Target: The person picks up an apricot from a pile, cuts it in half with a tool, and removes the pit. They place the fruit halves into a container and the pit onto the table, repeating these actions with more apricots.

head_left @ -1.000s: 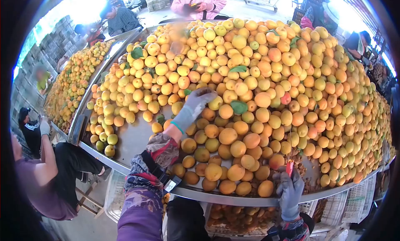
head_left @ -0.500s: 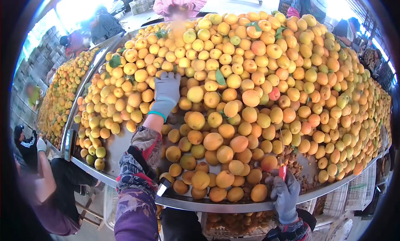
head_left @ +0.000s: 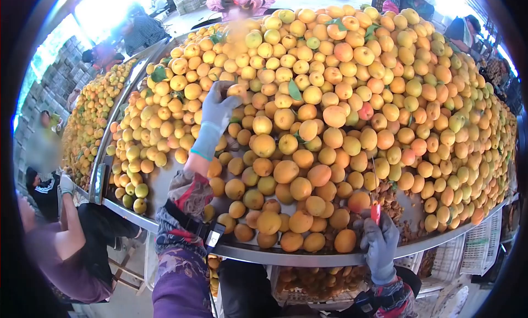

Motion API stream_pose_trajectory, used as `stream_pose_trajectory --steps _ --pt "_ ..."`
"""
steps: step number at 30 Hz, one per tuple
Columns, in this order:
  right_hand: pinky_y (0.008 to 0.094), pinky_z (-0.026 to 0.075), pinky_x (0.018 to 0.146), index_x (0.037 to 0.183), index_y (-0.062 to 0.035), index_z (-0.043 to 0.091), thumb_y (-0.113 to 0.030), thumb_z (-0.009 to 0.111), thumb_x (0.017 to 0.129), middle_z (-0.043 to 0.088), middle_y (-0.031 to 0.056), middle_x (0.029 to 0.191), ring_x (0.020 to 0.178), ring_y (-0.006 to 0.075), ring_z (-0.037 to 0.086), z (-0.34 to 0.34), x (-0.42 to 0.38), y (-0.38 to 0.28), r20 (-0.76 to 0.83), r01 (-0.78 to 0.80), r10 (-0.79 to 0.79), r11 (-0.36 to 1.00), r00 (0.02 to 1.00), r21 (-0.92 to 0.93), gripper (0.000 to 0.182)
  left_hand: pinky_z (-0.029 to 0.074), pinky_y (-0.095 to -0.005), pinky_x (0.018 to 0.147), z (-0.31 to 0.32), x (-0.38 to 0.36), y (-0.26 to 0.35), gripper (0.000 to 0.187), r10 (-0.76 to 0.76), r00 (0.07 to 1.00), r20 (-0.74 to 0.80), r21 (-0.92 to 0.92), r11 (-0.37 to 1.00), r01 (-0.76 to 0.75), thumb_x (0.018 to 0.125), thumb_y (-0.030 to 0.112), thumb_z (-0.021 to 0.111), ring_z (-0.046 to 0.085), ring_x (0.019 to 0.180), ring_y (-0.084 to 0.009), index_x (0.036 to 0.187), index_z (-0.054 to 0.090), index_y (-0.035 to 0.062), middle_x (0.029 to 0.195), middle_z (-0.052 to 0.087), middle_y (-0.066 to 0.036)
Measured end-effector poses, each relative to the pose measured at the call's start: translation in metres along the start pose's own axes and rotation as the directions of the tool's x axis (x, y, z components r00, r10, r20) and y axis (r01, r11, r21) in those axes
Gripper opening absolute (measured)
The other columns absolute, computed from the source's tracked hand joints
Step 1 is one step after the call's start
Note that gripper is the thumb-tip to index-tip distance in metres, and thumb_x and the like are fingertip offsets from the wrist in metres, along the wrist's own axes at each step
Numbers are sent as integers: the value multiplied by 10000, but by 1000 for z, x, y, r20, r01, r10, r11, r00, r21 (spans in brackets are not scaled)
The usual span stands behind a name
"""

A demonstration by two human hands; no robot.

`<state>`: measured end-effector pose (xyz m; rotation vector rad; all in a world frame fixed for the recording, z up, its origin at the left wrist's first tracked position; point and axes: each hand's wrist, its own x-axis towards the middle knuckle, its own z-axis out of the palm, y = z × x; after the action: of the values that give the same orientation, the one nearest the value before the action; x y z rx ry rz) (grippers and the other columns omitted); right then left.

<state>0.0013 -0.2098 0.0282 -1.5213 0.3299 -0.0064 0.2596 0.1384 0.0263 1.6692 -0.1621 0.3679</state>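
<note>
"Starting at the far left, what should be checked?"

"Co-worker [head_left: 69, 241]: outside the metal rim [head_left: 308, 260], well apart from the blade. Low risk."

"Next item: left hand [head_left: 216, 110]?"

"Closed, with thumb and fingertips around 1 fruit [head_left: 238, 91] at the surface of the heap [head_left: 335, 115]. Its neighbours lie against each other. Fault: lifting or tugging could unseat them and start a small slide toward the rim. A second fault: the contact area is small and the skin looks smooth, so the fruit could slip. Too firm a pinch could bruise it."

"And in the middle?"

"Round fruit rests just inside the rim, including 1 large orange fruit [head_left: 345, 241]. Cause of spillage: a forearm brushing the front row, or fruit rolling down from above."

"Right side?"

"Right hand [head_left: 379, 244]: gripping the red handle of a knife [head_left: 375, 213], thin blade pointing up and away among the fruit. Caution: the 2 hands are well apart now. Bringing them together with the blade exposed could cut the glove or nick nearby fruit. Brown scraps [head_left: 388, 205] beside the blade could stick to it."
</note>
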Motion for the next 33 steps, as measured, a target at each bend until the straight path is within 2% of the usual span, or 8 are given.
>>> stream_pose_trajectory --steps 3,5,7,10,15,25,29,33 --pt "172 322 432 1055 29 570 -128 542 907 631 38 759 491 26 429 1 -1 2 -14 -9 9 1000 1000 14 218 468 -283 835 16 -36 51 340 -118 924 363 -258 940 221 798 77 625 577 924 -132 1120 566 -13 1042 607 -41" --pt "170 319 429 1044 24 577 -133 537 907 613 20 737 496 21 421 2 -2 2 -19 30 -31 998 999 -58 211 474 -269 787 31 -47 29 364 -83 910 405 132 991 31 813 153 623 577 881 -120 1133 580 -14 998 618 -30" --pt "164 313 425 1030 14 586 -123 535 906 601 4 726 496 11 413 3 -2 2 -45 47 -45 998 998 39 192 487 -269 741 21 -43 34 388 92 974 206 724 656 -215 801 186 639 601 850 -129 1124 577 -18 962 631 -33" --pt "161 303 415 1030 5 591 -129 548 917 600 -5 726 487 1 401 1 -2 4 -43 62 -60 997 997 44 181 520 -248 646 -11 -43 64 381 -334 939 -79 -112 939 324 810 205 635 638 773 -147 1113 573 -17 903 650 -53" --pt "180 292 410 1048 5 601 -202 553 918 627 21 751 442 18 393 0 1 11 -22 134 -134 991 991 4 249 519 -234 631 -59 -96 97 305 -290 953 86 -223 927 302 849 142 616 620 773 -108 1123 574 17 944 633 -38" --pt "165 282 404 1031 10 579 -158 546 925 609 26 754 453 5 362 -2 2 14 -8 200 -200 979 980 44 201 490 -350 809 25 -220 111 455 236 871 431 535 710 -458 768 107 714 608 899 -303 1195 559 78 1030 614 -147" --pt "163 281 408 1027 1 582 -171 550 925 608 26 761 456 4 360 -1 2 16 -16 189 -188 981 982 43 202 462 -412 851 -44 -153 63 372 164 983 85 654 734 -179 781 235 663 562 1019 -332 1131 593 129 1057 611 -127" --pt "161 282 414 1012 -7 590 -173 552 924 606 24 753 455 4 357 2 -2 10 -43 145 -145 989 989 5 192 474 -411 876 -103 -107 17 408 -70 998 -12 953 302 32 787 207 636 581 1029 -329 1181 564 129 1137 603 -141"
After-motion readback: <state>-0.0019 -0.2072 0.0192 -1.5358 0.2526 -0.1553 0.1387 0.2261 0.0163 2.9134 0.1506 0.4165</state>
